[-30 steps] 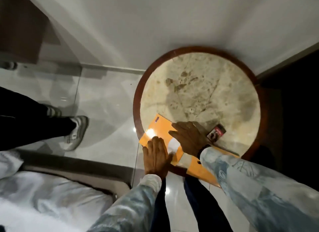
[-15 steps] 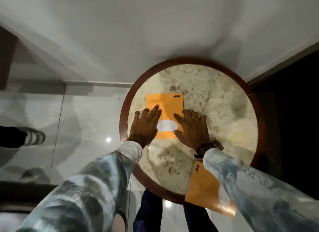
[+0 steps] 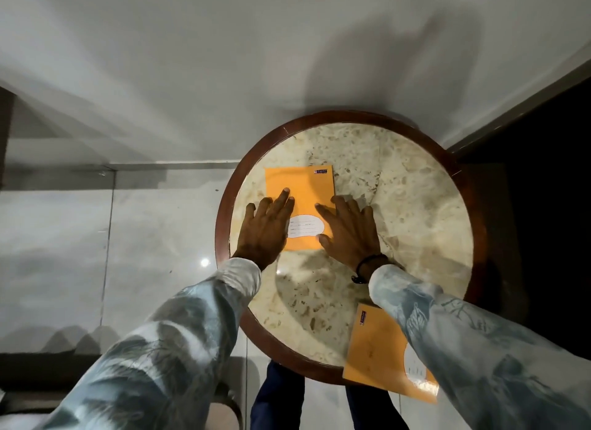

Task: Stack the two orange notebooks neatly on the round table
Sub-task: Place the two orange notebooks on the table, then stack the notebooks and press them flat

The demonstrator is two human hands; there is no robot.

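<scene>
Flat and spread, left hand (image 3: 265, 229) and right hand (image 3: 350, 229) press one notebook (image 3: 300, 186) mid-table (image 3: 415, 237); the other notebook (image 3: 377, 349) overhangs the near edge.

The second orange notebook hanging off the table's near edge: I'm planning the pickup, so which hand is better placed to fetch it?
Probably the right hand. The near notebook lies directly under the right forearm, overhanging the round table. The left hand would have to cross over, and can keep the far notebook flat.
</scene>
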